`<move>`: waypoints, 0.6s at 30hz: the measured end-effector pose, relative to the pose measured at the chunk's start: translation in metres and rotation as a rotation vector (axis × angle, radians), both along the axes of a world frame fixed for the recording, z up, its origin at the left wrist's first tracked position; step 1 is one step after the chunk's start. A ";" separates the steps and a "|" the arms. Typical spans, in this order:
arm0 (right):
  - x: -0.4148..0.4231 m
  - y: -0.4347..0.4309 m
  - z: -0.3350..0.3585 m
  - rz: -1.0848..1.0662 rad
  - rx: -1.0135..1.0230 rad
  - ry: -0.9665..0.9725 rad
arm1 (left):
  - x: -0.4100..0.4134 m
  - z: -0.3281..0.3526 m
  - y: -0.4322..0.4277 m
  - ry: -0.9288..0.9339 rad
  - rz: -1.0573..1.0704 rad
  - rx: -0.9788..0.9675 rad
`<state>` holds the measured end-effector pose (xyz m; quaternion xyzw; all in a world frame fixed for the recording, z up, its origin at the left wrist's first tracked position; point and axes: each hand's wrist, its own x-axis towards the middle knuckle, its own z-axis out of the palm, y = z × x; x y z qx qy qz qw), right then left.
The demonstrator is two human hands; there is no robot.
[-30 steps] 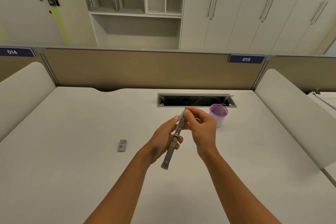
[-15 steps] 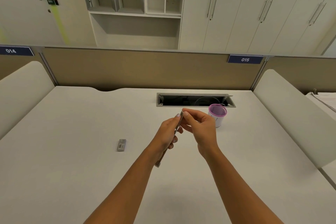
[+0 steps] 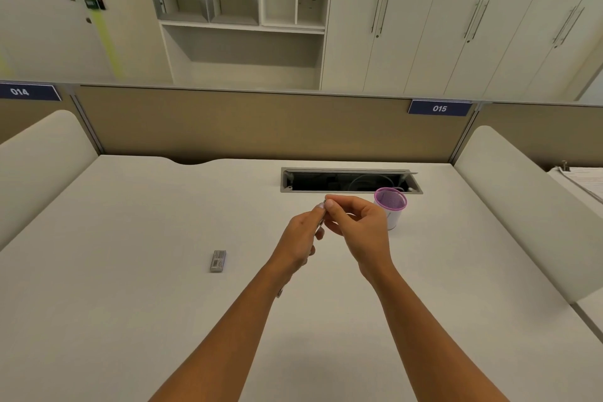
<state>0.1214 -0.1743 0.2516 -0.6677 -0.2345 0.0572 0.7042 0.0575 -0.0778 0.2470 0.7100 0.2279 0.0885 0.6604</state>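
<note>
Mostly hidden, metal strip [image 3: 320, 224] — left hand [image 3: 298, 240] and right hand [image 3: 359, 228] fingers [image 3: 330, 205] pinch it.

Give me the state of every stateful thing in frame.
metal tool: held above the table, edge-on, mostly hidden
left hand: grips the metal tool
right hand: pinches its top end
cup: upright, open-topped, on the table
small grey box: lying flat, untouched
cable hatch: open
cupboard doors: shut
</note>
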 end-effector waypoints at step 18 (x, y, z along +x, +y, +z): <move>0.007 -0.002 -0.006 -0.094 -0.155 -0.094 | -0.007 -0.008 0.003 -0.014 -0.185 -0.041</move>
